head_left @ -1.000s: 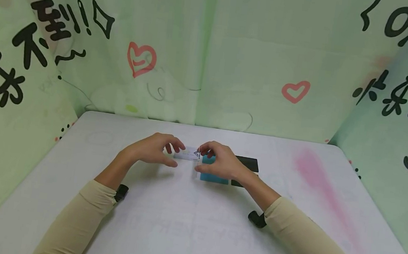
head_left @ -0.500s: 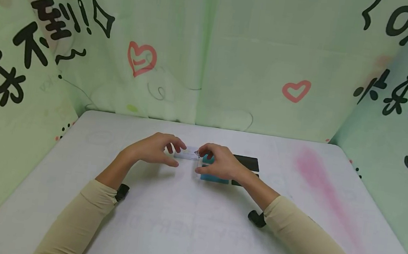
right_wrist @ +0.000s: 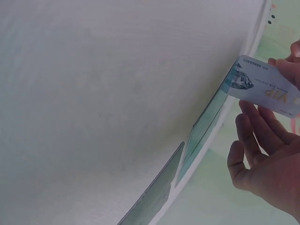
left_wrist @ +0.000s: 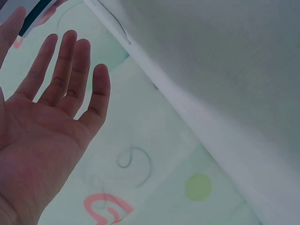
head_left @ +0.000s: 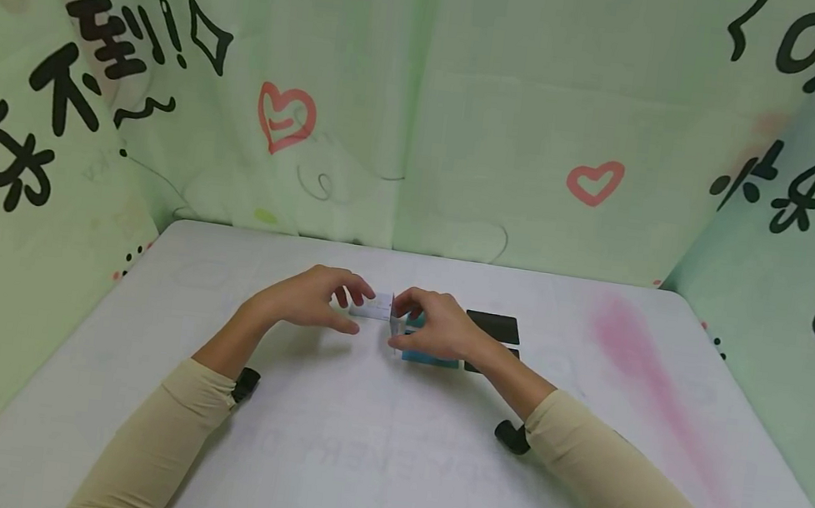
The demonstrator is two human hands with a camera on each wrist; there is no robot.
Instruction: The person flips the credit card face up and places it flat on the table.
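Observation:
My right hand (head_left: 440,325) holds a VIP card (right_wrist: 265,89) upright by its edges, between thumb and fingertips. The head view catches it almost edge-on. Its printed face, with a diamond picture, shows in the right wrist view; a dark stripe crosses its back (left_wrist: 35,15) in the left wrist view. Facing it across a small gap, my left hand (head_left: 308,297) hovers with fingers spread and nothing in the palm. A pale card (head_left: 374,306) lies flat on the table between the hands, partly behind the left fingers. Blue cards (head_left: 431,360) are partly hidden under my right hand.
Two black cards, the rear one (head_left: 495,328) and the front one (head_left: 479,369), lie right of the blue ones, partly behind my right hand and forearm. A white cloth covers the table (head_left: 384,461). Green printed curtains (head_left: 499,114) enclose its back and sides.
In my right hand the card has turned slightly, so more of its left-facing side shows in the head view. Both hands stay in nearly the same place.

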